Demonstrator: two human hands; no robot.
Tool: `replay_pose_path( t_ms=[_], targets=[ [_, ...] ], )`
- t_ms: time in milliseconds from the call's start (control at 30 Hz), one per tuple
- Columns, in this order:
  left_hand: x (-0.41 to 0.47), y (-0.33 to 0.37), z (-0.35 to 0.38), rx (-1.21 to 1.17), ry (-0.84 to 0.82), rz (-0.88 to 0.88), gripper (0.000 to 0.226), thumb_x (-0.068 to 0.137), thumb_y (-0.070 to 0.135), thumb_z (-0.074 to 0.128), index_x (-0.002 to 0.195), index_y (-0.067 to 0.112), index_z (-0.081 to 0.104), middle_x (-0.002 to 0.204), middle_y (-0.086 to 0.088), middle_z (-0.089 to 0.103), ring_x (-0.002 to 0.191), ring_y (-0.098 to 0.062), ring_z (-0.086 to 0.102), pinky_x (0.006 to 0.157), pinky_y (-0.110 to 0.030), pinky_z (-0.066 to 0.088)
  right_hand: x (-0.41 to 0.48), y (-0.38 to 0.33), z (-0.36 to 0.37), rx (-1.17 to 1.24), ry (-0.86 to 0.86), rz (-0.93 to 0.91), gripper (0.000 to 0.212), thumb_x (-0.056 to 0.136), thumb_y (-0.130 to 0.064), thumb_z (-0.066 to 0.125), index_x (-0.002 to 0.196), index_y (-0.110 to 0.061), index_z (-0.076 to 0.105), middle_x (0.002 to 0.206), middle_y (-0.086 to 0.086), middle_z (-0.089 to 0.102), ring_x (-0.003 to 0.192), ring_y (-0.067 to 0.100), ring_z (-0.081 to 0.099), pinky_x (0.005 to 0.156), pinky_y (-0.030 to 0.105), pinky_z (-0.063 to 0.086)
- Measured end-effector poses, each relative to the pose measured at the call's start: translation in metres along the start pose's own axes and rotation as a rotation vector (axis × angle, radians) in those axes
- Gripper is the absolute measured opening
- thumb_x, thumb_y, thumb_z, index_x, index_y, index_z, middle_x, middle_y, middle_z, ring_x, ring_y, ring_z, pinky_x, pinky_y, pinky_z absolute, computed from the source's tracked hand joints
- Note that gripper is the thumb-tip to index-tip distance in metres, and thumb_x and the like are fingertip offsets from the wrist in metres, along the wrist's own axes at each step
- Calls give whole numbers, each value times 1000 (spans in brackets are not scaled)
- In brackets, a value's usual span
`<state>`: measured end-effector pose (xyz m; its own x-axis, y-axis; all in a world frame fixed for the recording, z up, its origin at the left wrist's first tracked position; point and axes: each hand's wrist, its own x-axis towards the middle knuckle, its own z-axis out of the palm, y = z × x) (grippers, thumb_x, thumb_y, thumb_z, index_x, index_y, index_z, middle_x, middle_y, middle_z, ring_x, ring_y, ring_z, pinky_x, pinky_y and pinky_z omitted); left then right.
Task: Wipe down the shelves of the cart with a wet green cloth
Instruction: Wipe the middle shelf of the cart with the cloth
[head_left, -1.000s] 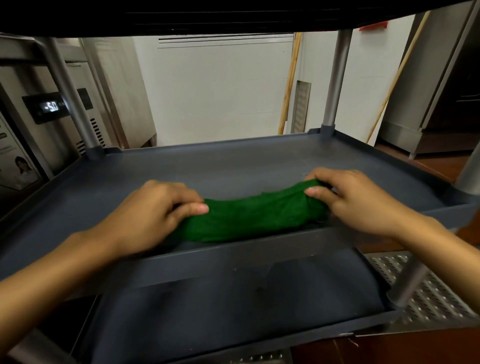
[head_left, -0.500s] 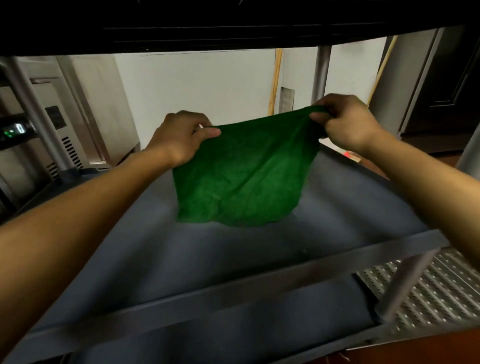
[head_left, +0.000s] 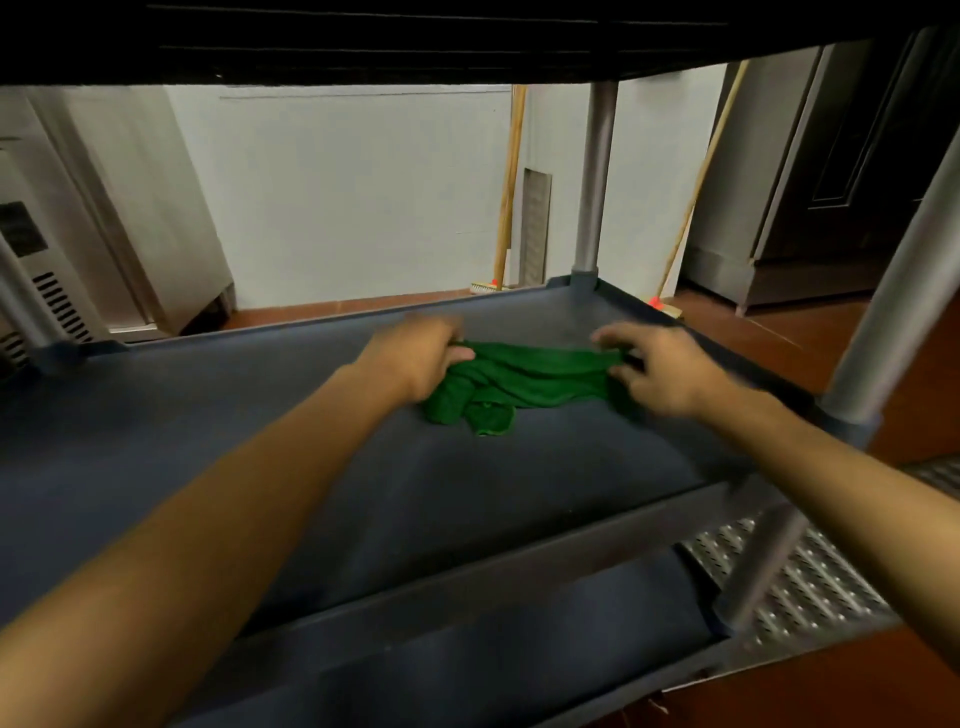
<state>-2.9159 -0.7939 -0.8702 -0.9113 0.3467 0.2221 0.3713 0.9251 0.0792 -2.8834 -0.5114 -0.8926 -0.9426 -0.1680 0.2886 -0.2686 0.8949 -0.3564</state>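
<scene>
- Since half a second ago the green cloth (head_left: 524, 384) came down: it was held up spread, now it's bunched on the middle shelf (head_left: 260, 415), stretched between both sets of fingers.
- left hand (head_left: 415, 358): fingers (head_left: 460, 356) curled round its left end.
- right hand (head_left: 660, 371): fingers (head_left: 621, 371) pinching the right end, bit blurry.

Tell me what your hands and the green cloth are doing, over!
Status: left grip and right grip each hold an end of green cloth. Bunched on middle shelf. Nothing blocking.

The green cloth (head_left: 524, 384), held up spread half a second ago, now lies bunched on the far shelf (head_left: 260, 395) (both hands blurred), left hand (head_left: 415, 358) and right hand (head_left: 660, 369) lowered with it.
</scene>
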Motion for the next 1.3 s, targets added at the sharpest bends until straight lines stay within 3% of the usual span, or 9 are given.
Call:
replay_pose_path(
  t_ms=[67, 167, 267, 367, 500, 733, 1033, 1167, 1300],
  targets=[
    [-7, -4, 9, -42, -14, 54, 44, 102, 48, 40, 127, 13, 51, 119, -17, 64, 108, -34, 60, 90, -47, 50, -2, -5, 16, 31, -195, 2, 64, 87, -15, 66, 145, -30, 45, 144, 0, 53, 130, 22, 50, 101, 20, 33],
    [-18, -8, 16, -124, -70, 160, 71, 95, 67, 34, 155, 29, 24, 149, -10, 47, 133, -30, 47, 108, -47, 42, 6, -9, 31, 34, -281, 41, 67, 89, -50, 61, 149, -45, 31, 155, -8, 39, 141, 22, 36, 117, 43, 27],
    [-23, -8, 23, -102, -123, 171, 76, 86, 76, 42, 150, 34, 33, 134, -9, 55, 121, -29, 54, 104, -46, 45, 8, -10, 35, -48, -239, 41, 60, 93, -66, 41, 148, -46, 32, 152, -8, 41, 140, 27, 33, 112, 57, 27],
    [-25, -8, 26, -87, -104, 145, 63, 91, 44, 63, 146, 29, 37, 120, -11, 58, 109, -30, 57, 98, -42, 46, 1, -9, 34, -34, -216, 9, 48, 99, -55, 37, 145, -39, 42, 139, -1, 48, 133, 28, 38, 109, 56, 31],
    [-34, -9, 20, -130, -95, 182, 45, 91, 22, 61, 135, 21, 49, 114, -11, 65, 100, -31, 61, 89, -42, 48, -9, -11, 28, 40, -244, -32, 38, 102, -39, 46, 139, -32, 52, 116, 0, 53, 119, 26, 50, 104, 45, 38],
    [-68, -11, 15, -59, -125, 225, 37, 92, 16, 58, 129, 20, 57, 112, -12, 62, 100, -33, 60, 86, -40, 48, -26, -23, 17, 166, -348, -7, 31, 96, -27, 61, 126, -31, 64, 135, -5, 57, 130, 16, 47, 112, 32, 31],
    [-113, -7, 6, -62, -135, 230, 38, 93, 15, 57, 130, 22, 58, 122, -8, 58, 112, -29, 57, 96, -40, 45, -52, -38, 5, 325, -416, -19, 24, 88, -24, 69, 86, -47, 71, 100, -22, 65, 109, 6, 57, 103, 28, 36],
    [-133, -6, 0, -72, -149, 233, 39, 93, 17, 57, 132, 23, 57, 127, -4, 57, 116, -26, 55, 98, -38, 44, -65, -46, 1, 346, -458, -57, 21, 87, -26, 70, 88, -46, 74, 96, -26, 67, 101, -4, 59, 95, 23, 37],
    [-156, -8, -10, -93, -156, 246, 36, 92, 16, 58, 127, 22, 60, 122, -1, 58, 112, -23, 57, 96, -37, 44, -76, -59, -2, 351, -490, -107, 17, 88, -26, 71, 99, -37, 77, 102, -25, 68, 102, -3, 61, 101, 26, 40]
  ],
)
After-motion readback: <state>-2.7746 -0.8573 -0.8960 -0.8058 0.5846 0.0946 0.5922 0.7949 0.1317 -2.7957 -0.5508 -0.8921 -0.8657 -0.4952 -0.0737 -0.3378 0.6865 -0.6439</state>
